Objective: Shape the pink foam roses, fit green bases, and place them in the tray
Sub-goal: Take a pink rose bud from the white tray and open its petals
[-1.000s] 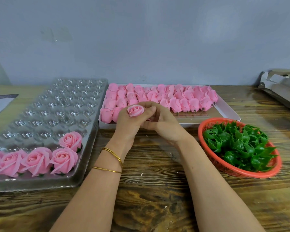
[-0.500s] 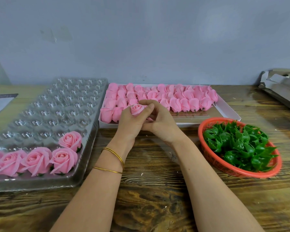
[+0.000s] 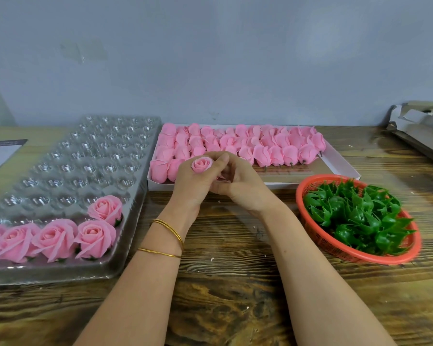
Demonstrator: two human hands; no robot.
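Nearest the camera, two bare forearms are reaching out over a dark-grained wooden table (image 3: 235, 308). The left one is wearing two thin gold bangles (image 3: 170, 236). At the left, a clear moulded plastic tray (image 3: 60, 274) is lying on the table. A row of finished pink roses (image 3: 93, 237) is sitting face up in its nearest cups, with one more just behind the row's right end. At the right, a round red plastic mesh basket (image 3: 360, 258) is holding a heap of spiky green plastic bases (image 3: 355, 216).

Farther out, between tray and basket, the left hand (image 3: 193, 188) is gripping a small pink foam rose (image 3: 201, 164). Its fingers are curling round the lower part, so only the head is showing above the fist. The rose's long axis is running down into the fist, and its spiral face is pointing up and slightly toward the camera. The right hand (image 3: 245, 191) is closing in from the right with its fingers curled. Its index fingertip (image 3: 222, 158) is pressing on the outer petals at the rose's right edge, and its thumb is hidden.

Behind the hands, a shallow white cardboard box (image 3: 345, 168) is holding rows of unshaped pink foam buds (image 3: 263, 151) lying on their sides.
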